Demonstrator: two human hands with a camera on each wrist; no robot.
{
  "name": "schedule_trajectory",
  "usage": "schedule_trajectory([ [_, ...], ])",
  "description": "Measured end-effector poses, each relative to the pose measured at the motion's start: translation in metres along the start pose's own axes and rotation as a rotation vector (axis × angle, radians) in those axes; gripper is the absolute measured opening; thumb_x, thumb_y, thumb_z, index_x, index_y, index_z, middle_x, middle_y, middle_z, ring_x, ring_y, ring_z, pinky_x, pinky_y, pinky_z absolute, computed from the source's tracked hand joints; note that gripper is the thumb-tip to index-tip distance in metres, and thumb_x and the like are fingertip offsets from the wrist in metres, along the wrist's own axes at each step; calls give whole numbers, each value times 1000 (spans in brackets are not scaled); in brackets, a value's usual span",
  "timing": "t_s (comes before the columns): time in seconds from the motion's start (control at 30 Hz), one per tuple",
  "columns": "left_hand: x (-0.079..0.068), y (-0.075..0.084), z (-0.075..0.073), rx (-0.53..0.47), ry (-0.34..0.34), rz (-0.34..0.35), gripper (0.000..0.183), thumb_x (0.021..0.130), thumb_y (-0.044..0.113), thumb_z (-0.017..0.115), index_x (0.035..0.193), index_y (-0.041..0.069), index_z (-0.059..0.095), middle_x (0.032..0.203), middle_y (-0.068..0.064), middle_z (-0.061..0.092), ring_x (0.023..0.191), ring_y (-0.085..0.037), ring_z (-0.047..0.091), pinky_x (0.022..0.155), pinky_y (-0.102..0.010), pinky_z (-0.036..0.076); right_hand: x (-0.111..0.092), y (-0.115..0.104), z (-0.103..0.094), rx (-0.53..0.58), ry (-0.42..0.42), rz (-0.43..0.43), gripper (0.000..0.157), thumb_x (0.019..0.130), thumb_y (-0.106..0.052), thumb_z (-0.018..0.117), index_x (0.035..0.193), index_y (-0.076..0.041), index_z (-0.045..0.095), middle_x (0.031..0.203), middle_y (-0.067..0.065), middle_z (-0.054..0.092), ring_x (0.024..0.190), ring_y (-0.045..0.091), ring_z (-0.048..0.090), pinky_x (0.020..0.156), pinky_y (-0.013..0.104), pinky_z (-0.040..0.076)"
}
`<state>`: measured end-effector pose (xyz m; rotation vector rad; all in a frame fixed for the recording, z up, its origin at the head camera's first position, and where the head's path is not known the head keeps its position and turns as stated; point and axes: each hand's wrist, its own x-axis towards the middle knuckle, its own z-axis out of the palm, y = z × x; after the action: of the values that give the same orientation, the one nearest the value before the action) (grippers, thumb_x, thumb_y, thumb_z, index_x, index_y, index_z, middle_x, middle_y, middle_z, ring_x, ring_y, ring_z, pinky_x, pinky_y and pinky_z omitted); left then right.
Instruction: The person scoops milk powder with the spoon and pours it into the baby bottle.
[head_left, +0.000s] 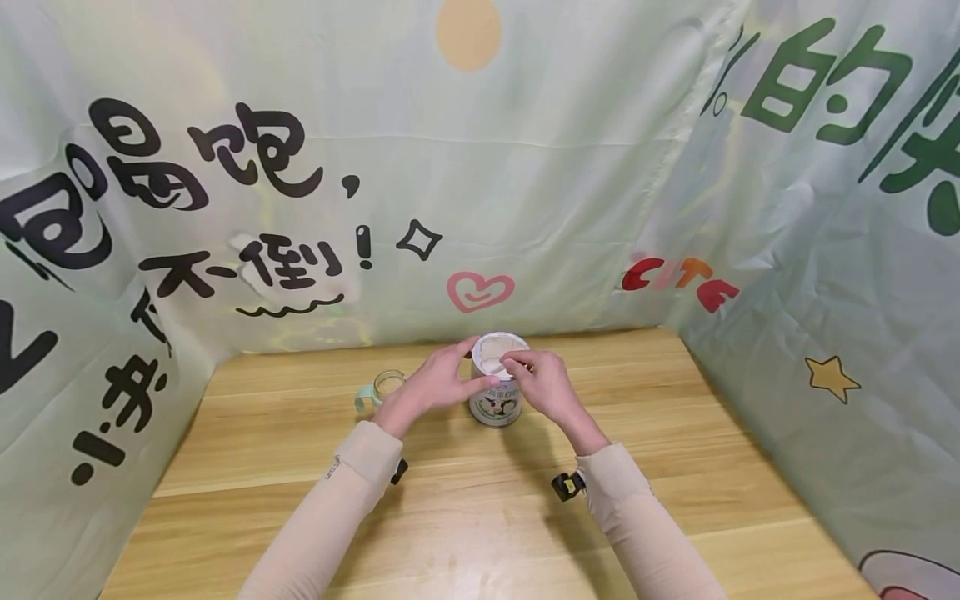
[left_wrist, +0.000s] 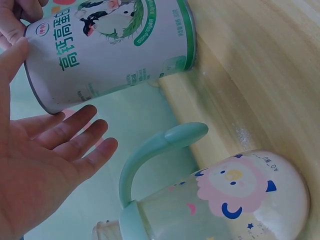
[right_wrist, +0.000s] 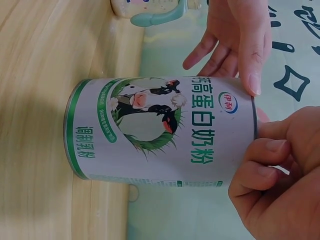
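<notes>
A milk powder can (head_left: pixel 497 408), white with a green band and a cow picture, stands upright with its top uncovered. My left hand (head_left: pixel 438 379) is at its left side, the thumb along the front rim; the other fingers (left_wrist: pixel 82 130) are spread and nearly straight. Over the can's mouth, my right hand (head_left: pixel 543 383) has its thumb and curled fingers brought together on a pale piece at the top (head_left: pixel 491 365); I cannot tell what kind of thing it is. Left of the can stands a clear bottle (left_wrist: pixel 240 197) with mint handles, uncapped, with white powder at its bottom.
The wooden table (head_left: pixel 480 517) carries both containers near its back edge. A little spilled white powder (left_wrist: pixel 243 136) lies beside the bottle. Printed cloth (head_left: pixel 390 167) hangs upright behind the table and along both sides.
</notes>
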<state>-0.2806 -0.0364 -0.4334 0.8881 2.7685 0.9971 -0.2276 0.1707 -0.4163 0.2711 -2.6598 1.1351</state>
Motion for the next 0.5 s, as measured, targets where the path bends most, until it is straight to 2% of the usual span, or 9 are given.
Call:
schedule_trajectory([
  [0.13,0,0,1,8,-4,-5,94,95,58,72,164,6,35,151,-19,60,140,-33,58,118,-50,48,-1,0,-1,22,-2,36,24,106,-14,64,118,0,78,107,18,79,94,27,72,81,42,60],
  [0.3,0,1,1,8,-3,-4,93,96,57,72,164,5,34,151,-19,59,140,-34,57,118,-51,48,-1,0,-4,54,1,94,27,107,-18,62,120,0,77,105,17,78,88,23,67,74,32,52],
  [0.5,0,2,0,9,-6,-16,93,96,58,71,164,7,35,152,-19,58,142,-34,56,119,-51,47,-1,1,-6,88,3,130,28,107,-21,61,119,-1,77,101,16,78,86,22,65,71,28,48],
])
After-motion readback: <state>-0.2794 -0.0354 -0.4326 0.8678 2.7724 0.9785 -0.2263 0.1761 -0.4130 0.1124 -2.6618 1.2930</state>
